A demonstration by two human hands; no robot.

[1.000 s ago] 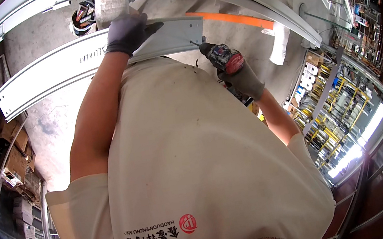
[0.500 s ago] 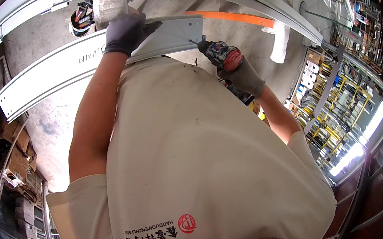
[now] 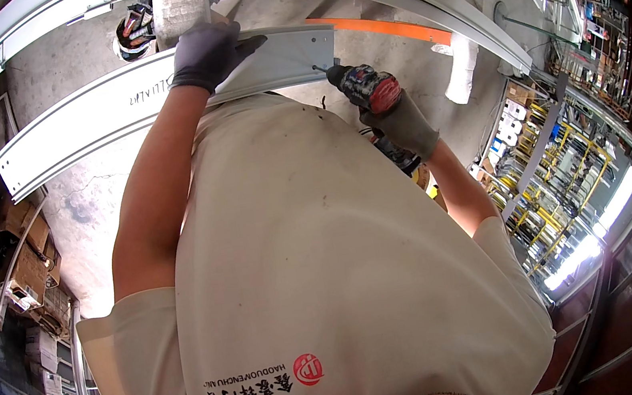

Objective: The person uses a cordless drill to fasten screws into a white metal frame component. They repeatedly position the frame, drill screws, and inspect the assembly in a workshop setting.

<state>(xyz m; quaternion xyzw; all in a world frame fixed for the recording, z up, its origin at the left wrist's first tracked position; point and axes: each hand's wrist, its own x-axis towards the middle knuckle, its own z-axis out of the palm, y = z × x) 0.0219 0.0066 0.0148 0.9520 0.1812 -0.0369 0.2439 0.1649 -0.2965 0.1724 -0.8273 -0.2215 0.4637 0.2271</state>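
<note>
**Drill tip at the right end of the white bar**

We see a long white metal bar (image 3: pixel 94 115) lying crosswise in front of the shirt (image 3: pixel 320 229), its near edge close against the cloth. Long axis: left to right, left end lower in view, the curve probably owed to the lens.

Right hand (image 3: pixel 403 125), gloved, is the nearer to the bar's right end. Its fingers are wrapped round the grip of a drill (image 3: pixel 368 89). We note the drill's axis slants up and leftward from that hand, the thin bit (image 3: pixel 320 69) reaching the bar's face near its near edge. Contact too small for us to confirm.

Left hand (image 3: pixel 207 57), also gloved, lies over the bar's far edge, well left of the bit, thumb pointing right. Whether its fingers close on the bar, we cannot tell. Beyond: a grey block (image 3: pixel 181 14) and an orange strip (image 3: pixel 381 31).
</note>
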